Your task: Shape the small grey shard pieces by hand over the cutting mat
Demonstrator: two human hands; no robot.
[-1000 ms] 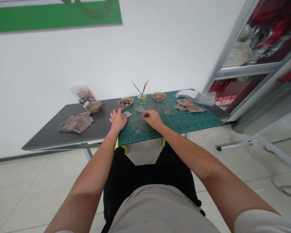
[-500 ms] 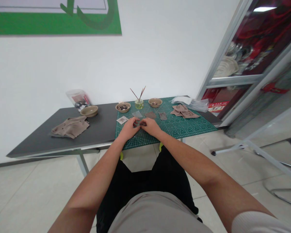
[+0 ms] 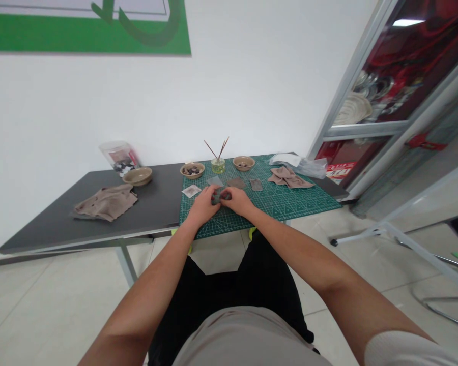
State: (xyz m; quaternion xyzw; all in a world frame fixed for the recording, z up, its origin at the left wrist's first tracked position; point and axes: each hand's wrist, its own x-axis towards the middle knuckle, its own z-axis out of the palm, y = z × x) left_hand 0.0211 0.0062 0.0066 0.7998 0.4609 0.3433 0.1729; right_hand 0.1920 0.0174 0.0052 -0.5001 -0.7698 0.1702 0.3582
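Note:
My left hand (image 3: 205,205) and my right hand (image 3: 237,201) meet low over the green cutting mat (image 3: 275,195), near its front edge. The fingers of both curl inward in a pinch, tips almost touching. Whatever sits between them is too small and too covered to name. Just beyond the fingers lie a pale translucent sheet (image 3: 215,181), a brown rectangular piece (image 3: 236,183) and a small grey-brown rectangle (image 3: 256,185). Left of my left hand is a white square card (image 3: 191,190) with a grey pattern.
Behind stand a bowl of dark pieces (image 3: 193,171), a glass jar (image 3: 218,166) with thin sticks, and another bowl (image 3: 243,163). Brown cloth (image 3: 289,178) and a plastic bag (image 3: 309,165) lie right. On the dark table (image 3: 160,203) are cloth (image 3: 107,202), a bowl (image 3: 138,176) and a clear tub (image 3: 119,155).
The view has shifted slightly. My hands stay together at the same spot on the mat, with only small finger movements; the gap between the fingers looks a little different.

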